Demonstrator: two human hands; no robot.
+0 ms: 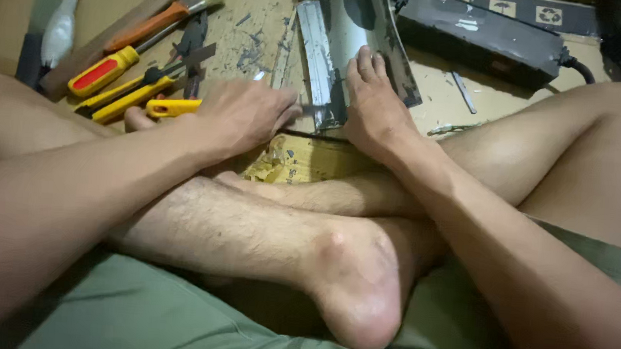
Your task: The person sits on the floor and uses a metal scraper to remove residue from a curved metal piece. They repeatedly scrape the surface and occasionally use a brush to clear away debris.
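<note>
My left hand [245, 115] is closed around a yellow-handled tool [173, 106]. The tool's tip meets the near end of a long silvery metal channel [319, 44] lying on the cardboard. My right hand [377, 103] lies flat on the channel's near end and pins it down, fingers stretched along the metal. The two hands sit side by side just beyond my crossed bare legs [270, 230]. The tool's working end is mostly hidden behind my left hand.
Left of the hands lie a red-and-yellow screwdriver [103, 72], yellow-handled pliers [130, 95] and an orange-handled chisel [153, 25]. A black box with a cable [480, 33] rests at the back right. Metal scraps litter the cardboard [254, 47].
</note>
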